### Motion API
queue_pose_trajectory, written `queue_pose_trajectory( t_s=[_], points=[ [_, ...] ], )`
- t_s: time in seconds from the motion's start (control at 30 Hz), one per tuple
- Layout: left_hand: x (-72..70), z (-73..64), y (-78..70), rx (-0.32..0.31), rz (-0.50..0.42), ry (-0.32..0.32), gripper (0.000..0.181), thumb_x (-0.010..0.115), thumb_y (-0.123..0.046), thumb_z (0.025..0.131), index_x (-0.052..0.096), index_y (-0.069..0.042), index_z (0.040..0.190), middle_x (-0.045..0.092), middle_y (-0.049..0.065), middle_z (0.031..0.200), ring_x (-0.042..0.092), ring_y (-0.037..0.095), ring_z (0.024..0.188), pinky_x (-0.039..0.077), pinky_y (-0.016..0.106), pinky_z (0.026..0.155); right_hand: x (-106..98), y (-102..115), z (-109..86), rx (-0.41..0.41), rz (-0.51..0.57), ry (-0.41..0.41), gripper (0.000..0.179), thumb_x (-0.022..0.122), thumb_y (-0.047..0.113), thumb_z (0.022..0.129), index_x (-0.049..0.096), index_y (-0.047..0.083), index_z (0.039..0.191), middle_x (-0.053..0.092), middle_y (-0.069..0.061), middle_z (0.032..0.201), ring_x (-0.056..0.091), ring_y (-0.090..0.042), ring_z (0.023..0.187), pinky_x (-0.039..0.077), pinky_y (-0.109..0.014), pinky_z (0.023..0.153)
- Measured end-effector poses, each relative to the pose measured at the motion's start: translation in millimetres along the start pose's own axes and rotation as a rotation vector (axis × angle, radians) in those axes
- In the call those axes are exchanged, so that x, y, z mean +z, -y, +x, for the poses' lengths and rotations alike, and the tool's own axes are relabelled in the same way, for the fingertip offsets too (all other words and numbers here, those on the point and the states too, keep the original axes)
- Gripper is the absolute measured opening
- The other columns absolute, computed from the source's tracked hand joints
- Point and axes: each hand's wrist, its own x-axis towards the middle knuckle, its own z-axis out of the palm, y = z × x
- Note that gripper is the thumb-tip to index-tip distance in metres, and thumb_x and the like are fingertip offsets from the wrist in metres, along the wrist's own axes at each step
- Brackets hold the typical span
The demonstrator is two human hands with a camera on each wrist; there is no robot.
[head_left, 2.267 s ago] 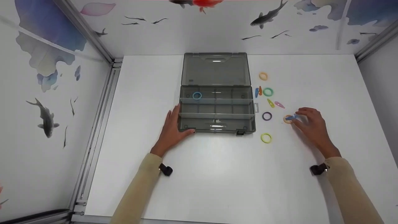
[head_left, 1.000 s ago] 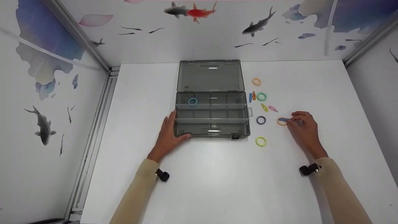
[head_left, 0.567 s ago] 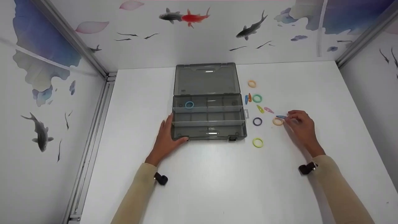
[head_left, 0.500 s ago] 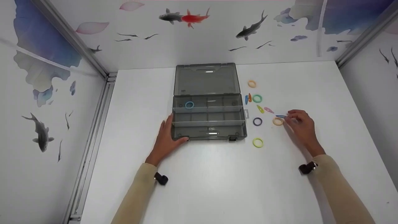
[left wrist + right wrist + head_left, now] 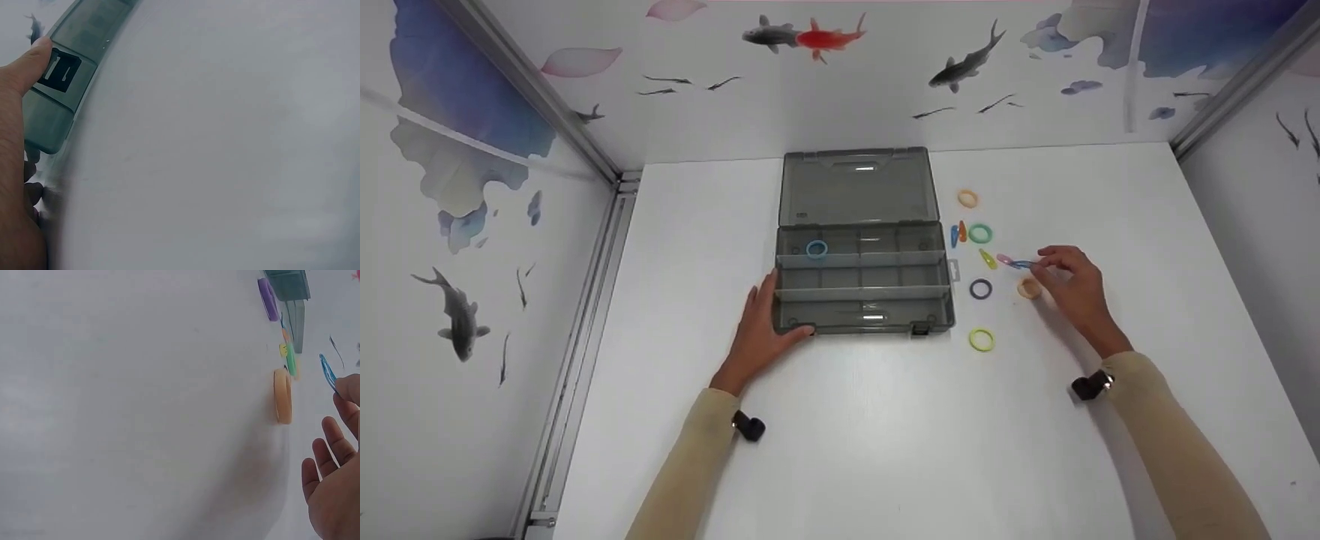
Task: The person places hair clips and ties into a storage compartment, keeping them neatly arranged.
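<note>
My left hand (image 5: pixel 757 337) rests against the near left corner of a smoky see-through compartment box (image 5: pixel 862 330), its lid raised back. The thumb lies at a black latch (image 5: pixel 59 70) on the front, the fingers along the left side. Thumb and index finger of my right hand (image 5: pixel 1076 292) pinch a blue snap hair clip (image 5: pixel 327 371), held over the table. In the head view its tip overlaps a pink hair clip (image 5: pixel 1003 259). Below it lies a peach hair tie (image 5: pixel 1028 288). A light blue hair tie (image 5: pixel 817 250) sits in the box's back left area.
Right of the box lie a yellow clip (image 5: pixel 988 259), a blue clip (image 5: pixel 954 236), an orange clip (image 5: pixel 962 231), a green hair tie (image 5: pixel 980 234), another peach tie (image 5: pixel 967 199), a purple tie (image 5: pixel 980 289) and a yellow tie (image 5: pixel 981 340). White walls enclose the table.
My right hand has carried the blue hair clip from above the nearer peach tie leftward and away, to the pink clip. The left hand has stayed at the box; the head view has shifted.
</note>
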Motion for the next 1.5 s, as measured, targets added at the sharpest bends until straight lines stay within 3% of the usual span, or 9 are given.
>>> queue_pose_trajectory(
  t_s=[0.2,0.4,0.57,0.77,1.1,1.3,1.5],
  points=[
    [-0.2,-0.9,-2.5,0.002,0.002,-0.002,0.122,0.078,-0.077,0.089,0.006,-0.036,0.179,0.015,0.005,0.185,0.005,0.042,0.17,0.021,0.074,0.128,11,7,6.2,-0.045,0.026,0.013,0.012,0.076,0.009,0.105,0.075,-0.002,0.102,0.07,-0.014,0.132,0.057,-0.014,0.125,0.043,-0.022,0.105],
    [0.1,-0.5,-3.0,-0.007,0.01,0.0,0.124,0.079,-0.076,0.089,0.007,-0.031,0.18,0.015,0.007,0.185,0.005,0.042,0.17,0.019,0.072,0.129,22,23,6.4,-0.113,0.07,0.017,0.005,0.075,-0.005,0.102,0.073,-0.009,0.1,0.07,-0.026,0.13,0.059,-0.029,0.125,0.043,-0.032,0.103],
    [-0.8,0.9,-1.2,-0.003,0.003,0.0,0.125,0.077,-0.081,0.088,0.006,-0.033,0.179,0.014,0.005,0.185,0.004,0.043,0.17,0.019,0.072,0.13,30,25,12.7,-0.105,0.043,0.055,0.009,0.078,0.007,0.104,0.076,0.0,0.101,0.071,-0.015,0.131,0.058,-0.016,0.122,0.046,-0.037,0.105],
    [-1.2,1.1,-0.3,0.01,-0.001,-0.01,0.124,0.077,-0.08,0.088,0.007,-0.034,0.179,0.015,0.005,0.185,0.006,0.043,0.17,0.019,0.073,0.129,39,39,21.5,-0.138,0.056,0.09,0.008,0.077,0.009,0.104,0.076,0.001,0.104,0.07,-0.013,0.132,0.059,-0.017,0.124,0.047,-0.038,0.108],
    [-0.8,-0.3,-0.2,0.007,0.006,-0.001,0.124,0.077,-0.079,0.088,0.007,-0.033,0.179,0.015,0.006,0.185,0.006,0.044,0.169,0.019,0.072,0.129,55,71,25.9,-0.206,0.104,0.112,0.005,0.074,-0.009,0.1,0.071,-0.012,0.104,0.068,-0.029,0.131,0.058,-0.038,0.13,0.036,-0.018,0.111],
    [-1.5,-0.5,-0.5,0.006,0.01,0.0,0.124,0.077,-0.078,0.089,0.007,-0.032,0.179,0.015,0.007,0.185,0.006,0.043,0.17,0.02,0.072,0.129,61,109,22.0,-0.274,0.144,0.134,0.005,0.075,-0.013,0.098,0.07,-0.013,0.098,0.067,-0.035,0.126,0.058,-0.044,0.126,0.039,-0.022,0.109],
    [-1.3,-0.7,-0.7,0.007,0.011,0.005,0.123,0.076,-0.08,0.089,0.006,-0.032,0.179,0.014,0.008,0.185,0.005,0.042,0.17,0.021,0.071,0.129,78,101,30.3,-0.321,0.2,0.167,0.006,0.076,-0.016,0.096,0.072,-0.013,0.098,0.066,-0.037,0.128,0.057,-0.048,0.131,0.04,-0.023,0.11]
  ],
)
